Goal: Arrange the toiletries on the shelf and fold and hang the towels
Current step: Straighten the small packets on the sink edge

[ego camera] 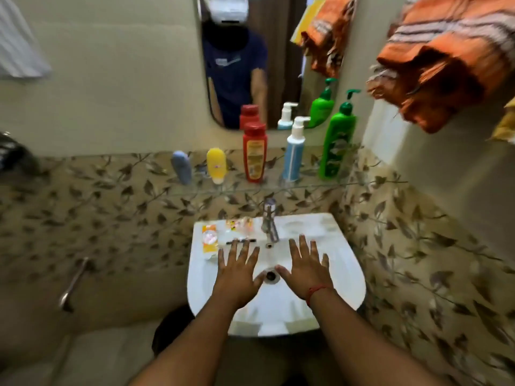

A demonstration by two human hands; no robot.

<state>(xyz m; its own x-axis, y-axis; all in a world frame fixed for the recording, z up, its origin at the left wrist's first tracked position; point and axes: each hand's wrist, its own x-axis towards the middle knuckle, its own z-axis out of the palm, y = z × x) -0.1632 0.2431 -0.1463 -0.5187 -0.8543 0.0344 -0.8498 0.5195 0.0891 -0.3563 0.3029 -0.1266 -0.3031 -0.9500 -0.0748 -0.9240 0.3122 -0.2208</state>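
Note:
Both of my hands hover flat over the white sink (345, 277), fingers spread and holding nothing: my left hand (240, 270) and my right hand (305, 266) either side of the drain. On the glass shelf (362, 184) above stand, left to right, a blue-grey tube (181, 167), a yellow tube (216, 165), a red bottle (254, 152), a blue-and-white pump bottle (294, 151) and a tall green pump bottle (337, 137). An orange striped towel (443, 57) hangs bunched at the upper right.
Small orange-and-white sachets (209, 237) and a dark thin item (241, 241) lie on the sink's back left rim beside the tap (269, 218). A mirror (250, 65) hangs above the shelf. A pale cloth (19, 43) hangs at the upper left. A wall tap (73, 285) sticks out at the lower left.

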